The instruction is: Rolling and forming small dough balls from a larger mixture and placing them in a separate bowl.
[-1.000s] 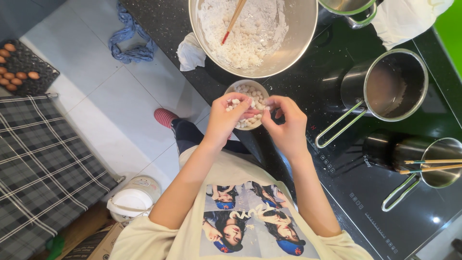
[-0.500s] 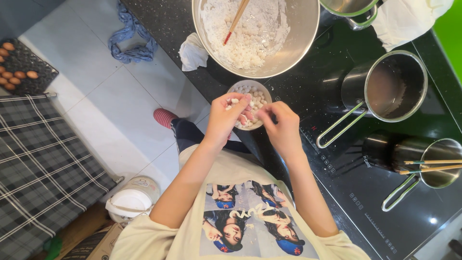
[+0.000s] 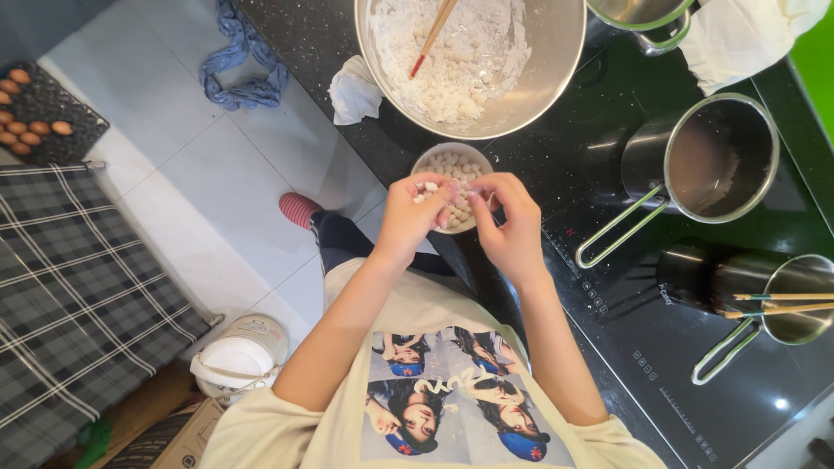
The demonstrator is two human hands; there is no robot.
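Both hands met over the small bowl [image 3: 445, 165] at the table's near edge: left hand [image 3: 415, 217] pinched a dough bit [image 3: 429, 187], right hand [image 3: 511, 221] curled, touching it.

Pale square tiles are covering the floor [image 3: 174, 191], with thin grout lines running diagonally across the view. A black speckled counter [image 3: 321, 35] is stretching from the far edge down to the right, and a glossy black cooktop [image 3: 678, 382] is lying flush in it, reflecting soft overhead light. On the left, a grey plaid fabric [image 3: 78, 295] is spreading over the floor, and just beyond it a dark tray of brown eggs [image 3: 39, 113] is sitting. A blue rag [image 3: 239, 61] is lying crumpled at the counter's foot. A bright green surface [image 3: 817, 69] is showing at the far right edge.
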